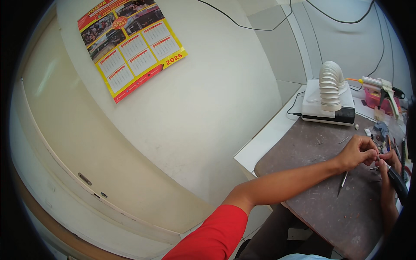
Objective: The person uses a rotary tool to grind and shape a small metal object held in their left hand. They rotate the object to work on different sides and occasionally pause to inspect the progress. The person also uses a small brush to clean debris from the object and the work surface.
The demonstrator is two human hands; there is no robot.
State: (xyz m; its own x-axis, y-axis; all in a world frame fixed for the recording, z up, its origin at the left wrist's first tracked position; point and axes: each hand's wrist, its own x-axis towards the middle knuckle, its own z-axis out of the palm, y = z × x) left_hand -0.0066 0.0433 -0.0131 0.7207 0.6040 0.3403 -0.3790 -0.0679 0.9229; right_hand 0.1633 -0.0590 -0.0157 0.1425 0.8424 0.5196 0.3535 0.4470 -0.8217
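Observation:
My left hand [356,152] reaches over the brown work mat [312,173], thumb and fingers pinched together. Whatever sits in that pinch is too small to make out. Right beside it, my right hand [388,161] grips a black pen-like handpiece [397,184], which looks like a rotary tool. The tool's tip is near the left fingertips; I cannot tell whether it touches what they hold. Below the left wrist, a slim metal hand tool [343,183] with a pointed end lies on the mat.
At the back of the table stands a white box-shaped machine [308,102] with a ribbed white hose [330,84]. A caulking gun [383,89] and a pink basket [372,99] are at the far right. Small tools crowd behind my hands. A calendar [132,47] hangs on the wall beside a door [86,143].

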